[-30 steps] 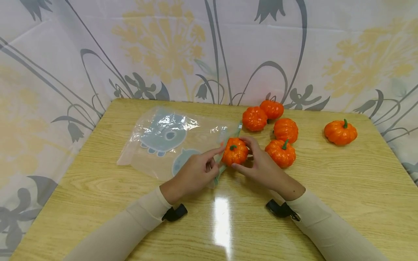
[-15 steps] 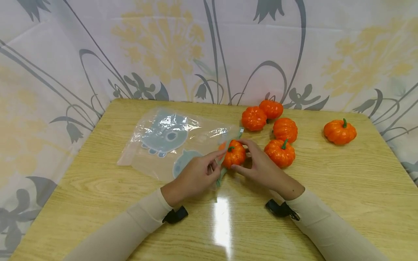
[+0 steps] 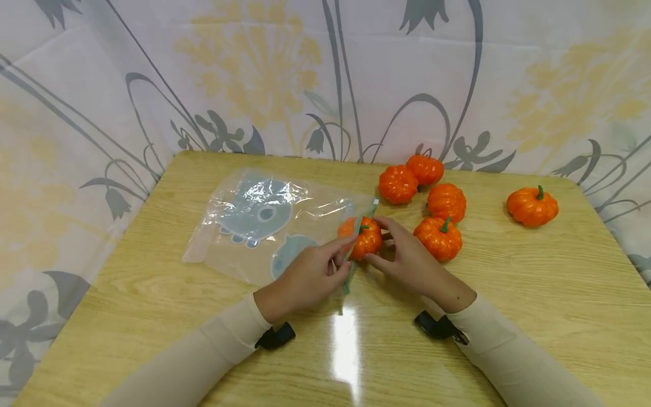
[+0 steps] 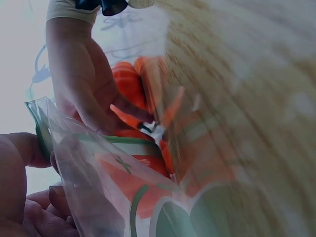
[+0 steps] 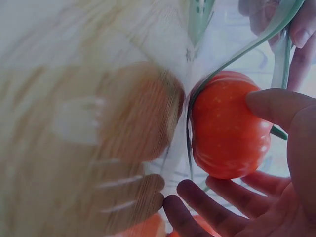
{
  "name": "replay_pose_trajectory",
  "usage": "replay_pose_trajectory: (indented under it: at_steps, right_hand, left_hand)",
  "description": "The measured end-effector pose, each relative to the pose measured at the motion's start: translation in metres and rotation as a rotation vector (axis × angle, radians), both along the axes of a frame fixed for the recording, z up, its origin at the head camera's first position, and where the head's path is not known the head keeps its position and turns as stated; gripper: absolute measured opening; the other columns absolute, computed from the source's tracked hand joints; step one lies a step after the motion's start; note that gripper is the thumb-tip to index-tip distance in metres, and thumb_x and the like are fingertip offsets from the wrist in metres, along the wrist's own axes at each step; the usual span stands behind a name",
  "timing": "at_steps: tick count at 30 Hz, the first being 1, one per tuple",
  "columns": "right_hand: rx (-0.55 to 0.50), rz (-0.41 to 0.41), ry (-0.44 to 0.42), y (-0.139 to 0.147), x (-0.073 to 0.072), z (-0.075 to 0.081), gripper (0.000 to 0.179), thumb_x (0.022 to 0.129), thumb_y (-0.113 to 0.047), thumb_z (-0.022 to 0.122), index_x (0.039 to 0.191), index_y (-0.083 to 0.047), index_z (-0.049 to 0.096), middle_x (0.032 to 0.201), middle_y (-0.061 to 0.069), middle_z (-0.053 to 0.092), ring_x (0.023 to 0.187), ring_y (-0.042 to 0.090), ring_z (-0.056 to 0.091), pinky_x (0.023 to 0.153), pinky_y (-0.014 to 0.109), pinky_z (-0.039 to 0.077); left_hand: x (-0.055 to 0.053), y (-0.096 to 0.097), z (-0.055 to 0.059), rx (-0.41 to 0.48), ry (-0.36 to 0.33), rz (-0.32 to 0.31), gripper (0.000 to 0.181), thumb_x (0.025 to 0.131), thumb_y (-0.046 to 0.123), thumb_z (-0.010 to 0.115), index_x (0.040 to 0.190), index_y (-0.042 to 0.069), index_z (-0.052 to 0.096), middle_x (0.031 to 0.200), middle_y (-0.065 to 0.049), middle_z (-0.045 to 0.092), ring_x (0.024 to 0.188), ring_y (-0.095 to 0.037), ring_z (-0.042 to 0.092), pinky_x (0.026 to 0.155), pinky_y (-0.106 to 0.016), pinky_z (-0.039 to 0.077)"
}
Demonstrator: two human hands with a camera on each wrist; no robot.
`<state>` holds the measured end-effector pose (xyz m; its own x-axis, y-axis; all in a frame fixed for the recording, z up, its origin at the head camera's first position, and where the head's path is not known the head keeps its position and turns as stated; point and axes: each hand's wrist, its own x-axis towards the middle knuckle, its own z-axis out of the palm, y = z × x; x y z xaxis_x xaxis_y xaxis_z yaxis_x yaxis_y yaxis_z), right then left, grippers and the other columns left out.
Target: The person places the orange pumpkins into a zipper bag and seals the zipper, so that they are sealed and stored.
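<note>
A small orange toy pumpkin (image 3: 370, 242) with a green stem sits in the mouth of a clear zip bag (image 3: 320, 200), its left part behind the plastic. My right hand (image 3: 414, 263) grips the pumpkin from the right, thumb on one side and fingers on the other. In the right wrist view the thumb presses on the pumpkin (image 5: 229, 128) while the fingers spread beneath it. My left hand (image 3: 305, 277) pinches the bag's green-edged opening near its front corner. The left wrist view has that lifted rim (image 4: 118, 139) with the right hand (image 4: 84, 74) beyond it.
Close to the right hand stands another pumpkin (image 3: 438, 239), with several more behind it. One pumpkin (image 3: 532, 207) sits apart at the right of the wooden table (image 3: 534, 294). A flowered cloth (image 3: 285, 73) hangs along the back edge.
The pumpkin has slid left into the bag's mouth, so the plastic now covers its left part. The green-edged rim has shifted right over it, with the left hand moving slightly right.
</note>
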<state>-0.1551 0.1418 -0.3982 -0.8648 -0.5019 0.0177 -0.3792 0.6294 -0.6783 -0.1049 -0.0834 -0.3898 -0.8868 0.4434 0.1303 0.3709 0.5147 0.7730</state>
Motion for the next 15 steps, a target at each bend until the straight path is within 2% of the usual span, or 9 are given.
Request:
replay_pose_trajectory:
  at_steps: [5, 8, 15]
  right_hand:
    - [-0.015, 0.000, -0.005, -0.0004, -0.0002, 0.0000, 0.071, 0.091, -0.020, 0.074, 0.147, -0.001, 0.036, 0.143, 0.022, 0.052, 0.121, 0.037, 0.061, 0.097, 0.048, 0.054]
    - [0.003, -0.013, 0.011, -0.0007, 0.0004, 0.0000, 0.068, 0.090, -0.021, 0.075, 0.145, -0.001, 0.039, 0.138, 0.021, 0.054, 0.116, 0.035, 0.062, 0.096, 0.047, 0.055]
    - [0.051, -0.041, 0.100, -0.0006, 0.0014, 0.0011, 0.064, 0.090, -0.021, 0.075, 0.145, -0.002, 0.047, 0.107, 0.014, 0.061, 0.094, 0.026, 0.061, 0.083, 0.043, 0.056]
  left_hand:
    - [0.0006, 0.0005, 0.0011, 0.001, -0.013, 0.000, 0.049, 0.097, 0.012, 0.058, 0.145, 0.005, 0.051, 0.076, 0.006, 0.055, 0.052, 0.001, 0.037, 0.049, -0.016, 0.032]
    - [0.0013, 0.0008, 0.0010, 0.002, -0.019, -0.001, 0.050, 0.097, 0.012, 0.059, 0.145, 0.005, 0.050, 0.075, 0.006, 0.056, 0.053, 0.001, 0.038, 0.049, -0.016, 0.033]
    - [0.0010, 0.0014, -0.0005, 0.000, -0.007, -0.007, 0.050, 0.097, 0.013, 0.058, 0.146, 0.007, 0.050, 0.076, 0.007, 0.057, 0.054, 0.000, 0.040, 0.051, -0.017, 0.036]
